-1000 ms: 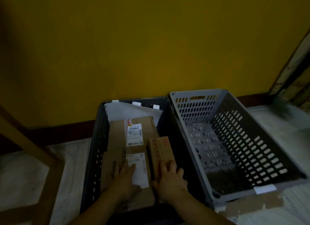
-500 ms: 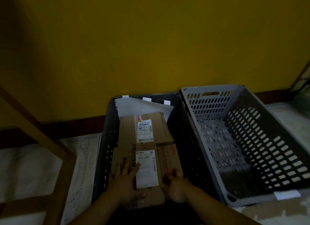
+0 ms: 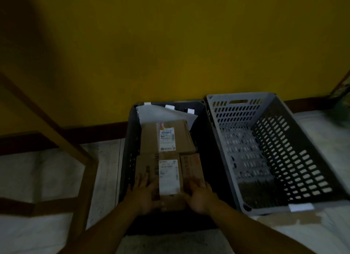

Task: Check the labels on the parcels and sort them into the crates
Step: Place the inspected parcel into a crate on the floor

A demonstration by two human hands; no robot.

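Sorting step, label check under way. Both hands are reaching into the dark crate (image 3: 130,149), which is holding the parcels; the grey crate (image 3: 244,178) is standing just beside it on the right with nothing visible inside. The left hand (image 3: 144,195) is lying on the near box (image 3: 149,170), fingers fairly straight and spread over its left part, touching the cardboard rather than wrapping it. The right hand (image 3: 198,196) is sitting at the near end of the small box (image 3: 192,166), fingers bent over its edge (whether they are truly gripping it cannot be told in this dim light).

The near box is brown cardboard, lying flat, and is carrying a white label (image 3: 169,177) face up between the two hands. The small box, touching it on the right, is showing reddish print. Behind them the far box (image 3: 181,138) is lying flat with its own label upward, and a white sheet (image 3: 161,114) is leaning against the far wall of the crate.

Judged next move: reading the near label, then closing both hands on one box and lifting it clear of the rim, keeping the label upward. The print is too small to read here.
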